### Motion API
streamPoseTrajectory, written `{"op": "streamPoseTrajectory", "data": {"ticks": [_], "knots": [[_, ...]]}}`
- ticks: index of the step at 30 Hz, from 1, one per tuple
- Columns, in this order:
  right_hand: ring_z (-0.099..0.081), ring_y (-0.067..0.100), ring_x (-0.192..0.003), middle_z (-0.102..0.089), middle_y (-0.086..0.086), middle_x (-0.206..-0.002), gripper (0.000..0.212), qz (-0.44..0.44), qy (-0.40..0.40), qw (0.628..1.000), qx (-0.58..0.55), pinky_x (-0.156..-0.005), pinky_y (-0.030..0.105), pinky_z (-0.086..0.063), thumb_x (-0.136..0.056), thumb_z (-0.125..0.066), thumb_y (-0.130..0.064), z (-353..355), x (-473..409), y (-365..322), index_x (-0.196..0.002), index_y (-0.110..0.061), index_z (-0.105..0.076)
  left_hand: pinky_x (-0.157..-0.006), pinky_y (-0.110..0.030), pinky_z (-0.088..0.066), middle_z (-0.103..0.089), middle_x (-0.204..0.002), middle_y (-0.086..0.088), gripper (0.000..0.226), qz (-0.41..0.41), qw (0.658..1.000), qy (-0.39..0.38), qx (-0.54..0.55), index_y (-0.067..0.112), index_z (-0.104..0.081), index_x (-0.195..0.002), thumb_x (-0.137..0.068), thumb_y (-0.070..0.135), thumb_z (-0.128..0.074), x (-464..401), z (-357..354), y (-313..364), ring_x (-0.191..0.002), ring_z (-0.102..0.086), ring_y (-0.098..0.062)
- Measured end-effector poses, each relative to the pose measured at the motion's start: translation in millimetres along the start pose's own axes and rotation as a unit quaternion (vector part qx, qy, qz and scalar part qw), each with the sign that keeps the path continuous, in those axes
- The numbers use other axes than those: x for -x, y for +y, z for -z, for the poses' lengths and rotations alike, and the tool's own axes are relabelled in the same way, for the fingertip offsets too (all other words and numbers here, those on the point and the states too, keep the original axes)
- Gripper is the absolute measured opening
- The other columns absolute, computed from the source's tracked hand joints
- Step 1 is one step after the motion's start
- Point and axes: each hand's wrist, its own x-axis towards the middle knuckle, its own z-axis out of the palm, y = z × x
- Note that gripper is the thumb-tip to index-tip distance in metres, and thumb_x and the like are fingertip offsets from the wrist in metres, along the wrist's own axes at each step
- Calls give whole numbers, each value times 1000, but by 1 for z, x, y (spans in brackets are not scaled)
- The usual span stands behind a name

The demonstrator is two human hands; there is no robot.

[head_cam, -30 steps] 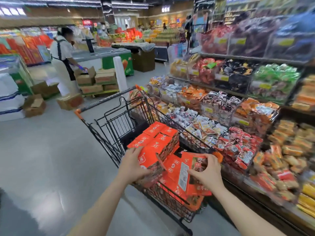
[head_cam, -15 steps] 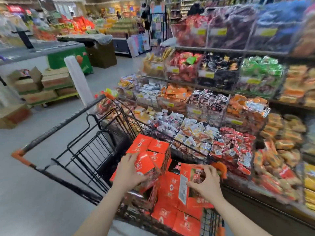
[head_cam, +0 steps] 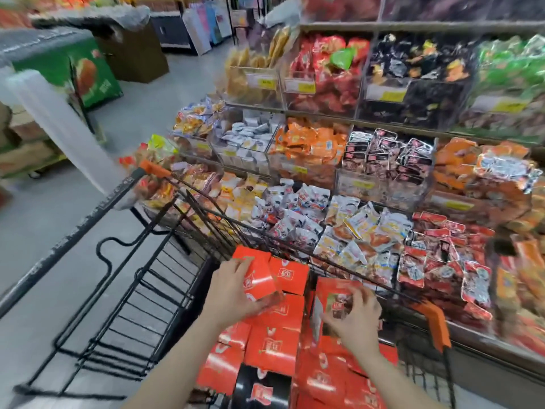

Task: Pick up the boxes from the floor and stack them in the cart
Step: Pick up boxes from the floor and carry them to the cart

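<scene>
Both boxes lowered further into cart (head_cam: 188,208) since half a second ago: left hand (head_cam: 233,293) gripping orange box (head_cam: 259,276), right hand (head_cam: 354,314) gripping another orange box (head_cam: 333,290) just beside; placement near.

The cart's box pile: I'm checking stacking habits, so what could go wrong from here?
The orange box under the left hand sits tilted atop the pile and might slide off. The right hand holds another box near the cart rim, beside the snack bins; it could snag or tip out.
</scene>
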Motion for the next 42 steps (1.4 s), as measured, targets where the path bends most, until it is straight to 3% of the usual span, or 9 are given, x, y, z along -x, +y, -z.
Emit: {"op": "streamPoseTrajectory", "data": {"ticks": [8,12,16,19,23,31,34,37,42], "knots": [[-43,43,-114,-40,20,-137,71,-4,-18,990,139,-90,49,-44,-58,-86,-42,-32,-8,-14,-114,-13,-53,-88,-41,-40,-53,-110,-1,114,-24,999,-31,11,18,-48,-134,-58,97,-17,-24,-12,-22,-104,-50,-24],[-37,32,-122,-13,5,-156,66,24,-144,964,221,-83,39,-46,-65,-79,-48,-6,-26,-20,-110,-18,-43,-86,-41,-41,-53,-110,2,108,-38,998,-49,14,21,-45,-135,-61,96,-19,-25,-11,-21,-104,-51,-22],[-45,24,-104,-37,3,-136,46,42,-260,931,254,-73,34,-44,-65,-73,-24,12,-38,-22,-96,-21,-40,-84,-42,-42,-54,-109,1,105,-48,997,-51,13,19,-46,-134,-64,95,-22,-25,-13,-22,-102,-52,-23],[-48,23,-93,-41,-3,-123,46,51,-206,951,226,-68,34,-41,-61,-76,-26,16,-33,-16,-91,-21,-41,-86,-41,-41,-53,-111,2,103,-49,997,-53,15,22,-43,-136,-64,95,-27,-24,-15,-24,-104,-52,-22],[-47,31,-112,-33,3,-144,40,59,-130,970,198,-79,35,-43,-66,-73,-15,10,-38,-14,-86,-18,-39,-90,-41,-39,-52,-113,3,105,-49,998,-42,14,24,-40,-138,-63,96,-24,-24,-17,-23,-106,-50,-20],[-46,31,-120,-15,3,-157,38,51,-184,962,196,-85,32,-45,-76,-76,-24,15,-38,-23,-73,-21,-38,-100,-38,-30,-43,-120,5,106,-42,995,-86,10,27,-27,-144,-57,88,-31,-22,-13,-24,-114,-40,-18],[-34,31,-133,-18,2,-156,48,38,-198,958,205,-100,39,-42,-71,-76,-51,31,-30,-50,-101,-20,-55,-99,-37,-29,-43,-121,6,105,-45,995,-87,25,26,-28,-144,-59,89,-36,-21,-12,-26,-115,-39,-17],[-31,18,-137,-25,-1,-153,90,74,-216,966,118,-109,28,-31,-65,-81,-48,43,-22,-88,-141,-22,-39,-99,-36,-27,-43,-124,5,107,-98,989,-110,26,28,-30,-143,-57,91,-37,-22,-7,-22,-116,-39,-18],[-39,-1,-117,-40,-15,-133,103,132,-259,956,48,-103,16,-31,-59,-89,-33,67,-3,-130,-144,-23,-32,-100,-33,-28,-43,-129,6,108,-234,962,-139,31,28,-30,-144,-58,88,-52,-24,-1,7,-119,-39,-16]]}}
